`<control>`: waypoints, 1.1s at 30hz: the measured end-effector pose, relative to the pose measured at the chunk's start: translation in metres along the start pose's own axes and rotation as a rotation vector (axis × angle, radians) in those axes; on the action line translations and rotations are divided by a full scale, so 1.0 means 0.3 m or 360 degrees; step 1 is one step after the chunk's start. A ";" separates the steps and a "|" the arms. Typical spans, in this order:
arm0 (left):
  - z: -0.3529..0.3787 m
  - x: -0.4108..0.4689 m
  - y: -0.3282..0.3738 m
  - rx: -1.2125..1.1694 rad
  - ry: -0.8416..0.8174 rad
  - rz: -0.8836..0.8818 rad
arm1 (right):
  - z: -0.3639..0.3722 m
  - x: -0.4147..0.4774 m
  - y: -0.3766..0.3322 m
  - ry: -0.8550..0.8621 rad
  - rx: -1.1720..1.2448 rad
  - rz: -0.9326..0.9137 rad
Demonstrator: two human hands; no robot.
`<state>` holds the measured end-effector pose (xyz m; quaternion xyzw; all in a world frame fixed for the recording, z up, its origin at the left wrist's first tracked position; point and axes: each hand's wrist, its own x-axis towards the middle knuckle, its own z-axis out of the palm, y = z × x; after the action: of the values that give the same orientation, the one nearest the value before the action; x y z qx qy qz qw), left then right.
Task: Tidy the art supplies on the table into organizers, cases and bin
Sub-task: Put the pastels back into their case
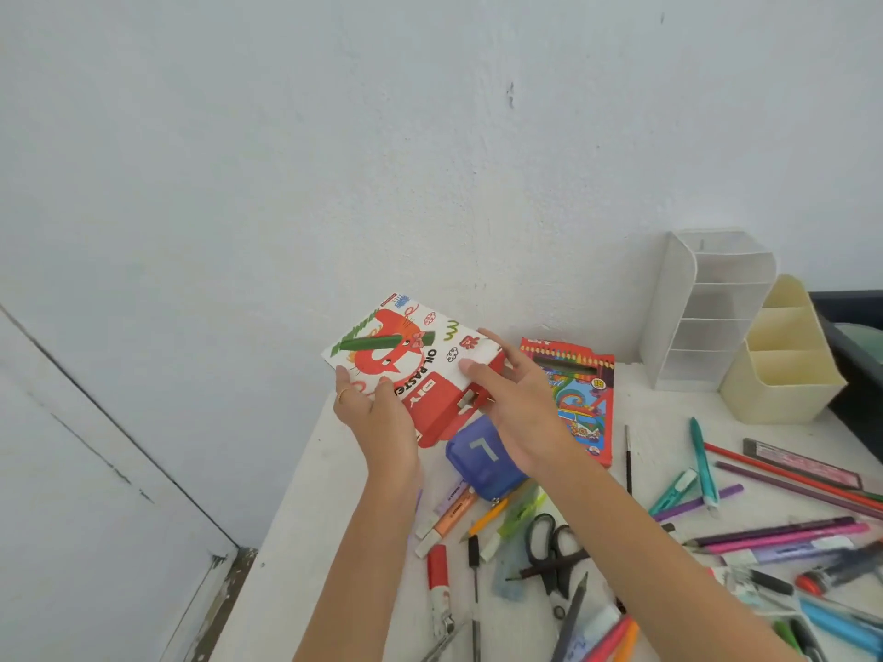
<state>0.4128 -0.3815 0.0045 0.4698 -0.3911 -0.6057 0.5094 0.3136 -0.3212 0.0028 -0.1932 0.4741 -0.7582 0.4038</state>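
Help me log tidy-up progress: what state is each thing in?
Oil pastel box, tilted above the table, gripped by left hand and right hand.
Coloured pencil box, lying flat on the table.
White mesh organizer, upright, compartments look empty.
Cream organizer, upright, visible compartments empty.
Blue case, resting on the table.
Scissors, lying flat among loose pens.

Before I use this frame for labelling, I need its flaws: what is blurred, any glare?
Head view: the oil pastel box, left hand and right hand are fairly sharp; the blue pens at lower right are blur-smeared; soft even light, no glare.
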 end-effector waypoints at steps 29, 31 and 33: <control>-0.037 -0.836 -0.206 0.2130 -0.1641 0.1141 | -0.733 -0.781 -0.169 -0.0080 -0.0087 0.0344; -0.049 -0.844 -0.222 0.2161 -0.1589 0.1172 | -0.728 -0.800 -0.154 0.0079 -0.0274 0.0293; -0.059 -0.841 -0.236 0.2230 -0.1540 0.1193 | -0.729 -0.806 -0.134 0.0321 -0.0631 0.0091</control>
<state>0.4222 -0.1205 -0.0244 0.2094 -0.9636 -0.1572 0.0532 0.2934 0.0033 -0.0444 -0.1785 0.6572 -0.6539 0.3297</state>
